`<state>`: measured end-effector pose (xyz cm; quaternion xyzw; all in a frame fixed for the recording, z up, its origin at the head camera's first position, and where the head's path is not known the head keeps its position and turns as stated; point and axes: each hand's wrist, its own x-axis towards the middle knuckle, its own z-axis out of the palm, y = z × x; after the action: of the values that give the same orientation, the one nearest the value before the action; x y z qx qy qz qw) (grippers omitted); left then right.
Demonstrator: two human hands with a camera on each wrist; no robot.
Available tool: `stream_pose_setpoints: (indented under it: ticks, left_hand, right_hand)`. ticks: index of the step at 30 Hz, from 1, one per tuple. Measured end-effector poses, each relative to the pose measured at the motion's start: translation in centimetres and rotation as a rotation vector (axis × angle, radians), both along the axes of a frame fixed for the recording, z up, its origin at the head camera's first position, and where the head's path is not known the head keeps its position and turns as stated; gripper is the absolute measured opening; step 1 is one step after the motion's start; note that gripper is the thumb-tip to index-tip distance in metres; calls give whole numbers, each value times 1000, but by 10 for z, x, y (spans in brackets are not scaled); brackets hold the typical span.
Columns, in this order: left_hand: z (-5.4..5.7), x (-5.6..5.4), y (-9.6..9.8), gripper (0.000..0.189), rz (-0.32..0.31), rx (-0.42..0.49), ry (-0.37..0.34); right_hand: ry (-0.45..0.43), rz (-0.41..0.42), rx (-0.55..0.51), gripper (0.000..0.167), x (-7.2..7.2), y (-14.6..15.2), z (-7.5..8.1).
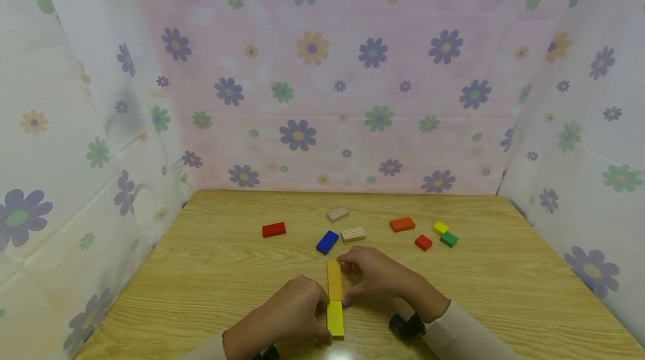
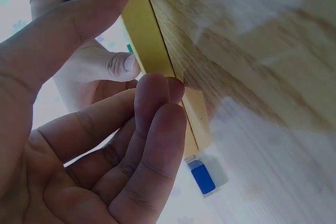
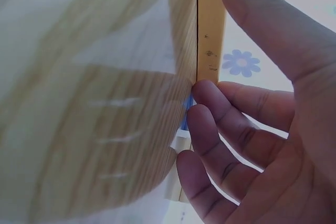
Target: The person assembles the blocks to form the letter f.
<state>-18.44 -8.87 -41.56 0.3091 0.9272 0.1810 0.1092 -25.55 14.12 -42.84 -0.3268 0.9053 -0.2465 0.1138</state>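
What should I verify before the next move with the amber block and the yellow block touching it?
1. Left hand at the yellow block: ok.
2. Right hand at the amber block: ok.
3. Both blocks in line, end to end: ok in the head view.
4. Blue block apart from the amber block's far end: ok.
5. Firmness of either hand's hold: cannot tell.

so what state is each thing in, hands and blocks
long yellow block: lying, end to end with amber block
amber block: lying
left hand: gripping long yellow block
right hand: gripping amber block
blue block: lying
far plain block: lying
near plain block: lying
left red block: lying
right red block: lying
orange block: lying
small yellow block: lying
green block: lying
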Motion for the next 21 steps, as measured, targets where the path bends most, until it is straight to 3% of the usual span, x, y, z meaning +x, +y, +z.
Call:
stream_pose_setpoints:
  ticks: [21]
  left_hand:
    - [-1,0,0,37,12,5,-37]
  right_hand:
    - [22,-44,-9,78,-2,-1,-6]
